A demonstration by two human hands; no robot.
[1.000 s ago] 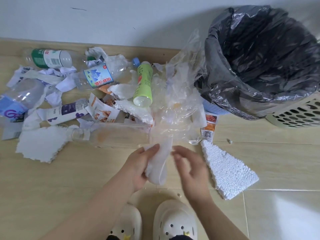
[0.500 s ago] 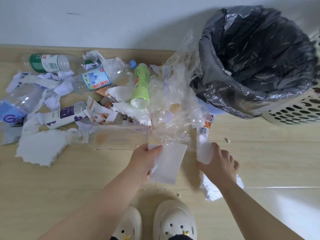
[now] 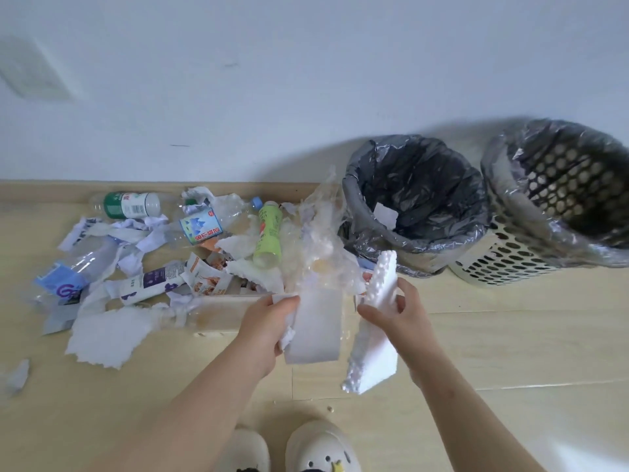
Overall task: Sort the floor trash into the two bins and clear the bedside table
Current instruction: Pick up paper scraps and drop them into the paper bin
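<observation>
The left hand (image 3: 269, 323) pinches the upper left corner of a white paper sheet (image 3: 315, 330), which hangs from its curled fingers above the floor (image 3: 510, 335). Just to the right, the right hand (image 3: 403, 323) grips a white foam slab (image 3: 376, 338), thumb on its near-left face and fingers round its right edge; the slab stands nearly on end (its pebbled edge faces the camera). Paper and slab are close together, and I cannot tell whether they touch.

The rest of the trash pile lies on the floor to the far left of the hands: a pale green bottle (image 3: 267, 238), a clear bottle with a blue label (image 3: 200, 224), another with a green label (image 3: 131, 205), crumpled clear film (image 3: 320, 240), torn wrappers, and a ragged foam sheet (image 3: 109, 335) at the near left.

To the far right, against the wall, stand the two bins: the grey-lined bin (image 3: 425, 185), with one white scrap (image 3: 386, 214) inside, and further right the perforated cream bin (image 3: 503, 258), also lined.
</observation>
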